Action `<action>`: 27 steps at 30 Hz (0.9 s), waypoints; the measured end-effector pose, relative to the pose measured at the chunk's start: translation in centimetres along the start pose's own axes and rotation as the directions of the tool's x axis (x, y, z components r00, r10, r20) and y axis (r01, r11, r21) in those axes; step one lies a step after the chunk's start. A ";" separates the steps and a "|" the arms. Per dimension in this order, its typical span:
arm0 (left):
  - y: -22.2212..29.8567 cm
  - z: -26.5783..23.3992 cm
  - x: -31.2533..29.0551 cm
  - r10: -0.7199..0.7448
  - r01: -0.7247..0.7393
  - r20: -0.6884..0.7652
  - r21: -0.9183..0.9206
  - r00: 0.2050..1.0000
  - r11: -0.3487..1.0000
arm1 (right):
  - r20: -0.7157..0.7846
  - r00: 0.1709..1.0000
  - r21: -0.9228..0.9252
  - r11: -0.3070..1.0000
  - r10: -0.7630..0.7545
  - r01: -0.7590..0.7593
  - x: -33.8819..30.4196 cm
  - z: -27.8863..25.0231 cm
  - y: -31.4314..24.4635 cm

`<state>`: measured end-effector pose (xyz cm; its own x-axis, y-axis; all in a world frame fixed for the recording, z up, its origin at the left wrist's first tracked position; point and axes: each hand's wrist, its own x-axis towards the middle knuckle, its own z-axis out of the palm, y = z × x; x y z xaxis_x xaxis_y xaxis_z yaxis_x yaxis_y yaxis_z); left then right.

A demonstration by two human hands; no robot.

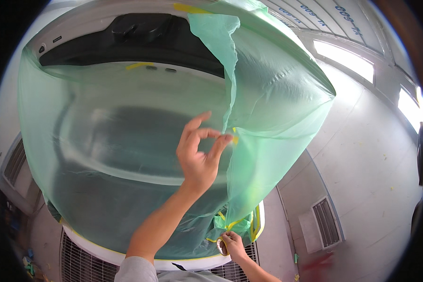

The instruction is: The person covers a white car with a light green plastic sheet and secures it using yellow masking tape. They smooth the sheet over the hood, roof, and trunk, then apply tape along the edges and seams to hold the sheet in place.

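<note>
Thin green plastic film (272, 108) looks flimsy, pinch edge; left hand (197, 157) near-closed there, hold unclear, right hand (234, 244) grips round yellow tape roll (219, 245) at film's bottom.

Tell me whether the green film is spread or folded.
Spread: the green film drapes broadly over the white vehicle, whose shape shows through, though one edge crinkles above the left hand.

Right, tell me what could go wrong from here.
The thin translucent green plastic film could tear or gape along its ragged edge beside the left hand. The round yellow tape roll in the right hand might snag the crumpled film beside it. The curved black panel above lies uncovered, so stray marks could reach it.
</note>
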<state>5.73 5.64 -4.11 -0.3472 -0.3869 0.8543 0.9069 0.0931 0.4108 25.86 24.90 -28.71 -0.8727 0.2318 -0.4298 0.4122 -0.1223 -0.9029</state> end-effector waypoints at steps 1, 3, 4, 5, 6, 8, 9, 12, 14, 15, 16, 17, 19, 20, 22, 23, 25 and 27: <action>-0.2 0.8 0.9 0.018 -0.018 -0.018 -0.006 1.000 1.000 | 0.018 1.000 0.008 1.000 -0.010 0.009 -0.4 0.1 0.1; -0.7 1.9 1.6 -0.169 0.165 0.011 -0.266 0.986 0.950 | 0.001 1.000 -0.004 1.000 0.009 -0.009 -0.9 0.2 0.4; -1.1 2.2 1.6 -0.255 0.252 0.044 -0.388 0.966 0.886 | 0.005 1.000 0.003 1.000 0.008 -0.008 -1.1 0.2 0.5; -1.5 2.2 1.8 -0.262 0.249 0.016 -0.375 0.965 0.893 | 0.001 1.000 -0.016 1.000 0.011 -0.011 -1.3 0.0 0.5; -2.1 2.0 2.0 -0.267 0.245 -0.013 -0.361 0.964 0.900 | -0.023 1.000 -0.019 1.000 0.009 -0.009 -1.5 -0.3 0.5; -3.9 1.2 3.2 -0.269 0.229 -0.118 -0.271 0.956 0.935 | -0.078 0.996 -0.035 0.999 0.031 -0.033 -1.9 -1.0 0.8; -5.2 0.5 4.6 -0.249 0.213 -0.193 -0.189 0.949 0.959 | -0.095 0.995 -0.060 0.998 0.011 -0.016 -2.1 -1.4 1.0; -9.3 -1.1 8.6 -0.147 0.149 -0.258 -0.014 0.955 0.989 | -0.129 0.991 -0.052 0.998 0.019 -0.026 -2.5 -2.4 2.0; -11.8 -1.4 10.6 -0.040 0.073 -0.230 0.135 0.972 0.988 | -0.143 0.989 -0.063 0.997 0.025 -0.034 -2.5 -2.9 3.0; -12.9 -1.2 11.3 0.073 -0.035 -0.245 0.156 0.967 0.987 | -0.129 0.992 -0.061 0.998 0.006 -0.014 -2.5 -3.1 3.5; -13.9 -0.8 12.0 0.186 -0.142 -0.259 0.180 0.948 0.974 | -0.147 0.989 -0.067 0.997 0.016 -0.026 -2.3 -3.3 4.1; -14.9 -0.4 12.7 0.276 -0.224 -0.262 0.213 0.925 0.951 | -0.140 0.990 -0.051 0.998 0.017 -0.025 -2.3 -3.5 4.6; -16.5 0.3 13.9 0.432 -0.357 -0.254 0.292 0.865 0.887 | -0.121 0.993 -0.058 0.998 0.002 -0.009 -2.0 -3.8 5.5; -17.2 0.6 14.4 0.439 -0.368 -0.248 0.287 0.863 0.885 | -0.110 0.994 -0.063 0.998 -0.008 0.001 -1.8 -4.0 6.0; -18.4 1.4 15.2 0.338 -0.294 -0.245 0.197 0.909 0.935 | -0.113 0.993 -0.073 0.997 -0.020 0.012 -1.7 -4.6 6.6; -18.8 2.0 15.5 0.247 -0.206 -0.270 0.170 0.931 0.964 | -0.116 0.993 -0.093 0.996 -0.028 0.017 -1.7 -5.0 6.8; -19.7 2.6 15.9 0.163 -0.115 -0.282 0.179 0.946 0.977 | -0.147 0.985 -0.159 0.985 -0.092 0.069 -1.7 -5.8 7.2; -20.3 2.9 16.4 0.211 -0.155 -0.277 0.209 0.938 0.965 | -0.230 0.967 -0.165 0.984 -0.106 0.069 -1.8 -6.5 7.5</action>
<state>-19.04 0.07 2.48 -0.0686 -0.5969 0.7993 0.8796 0.3419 0.3308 32.22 29.88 -34.83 -0.8276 0.4593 -0.3226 0.3889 0.0549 -0.9196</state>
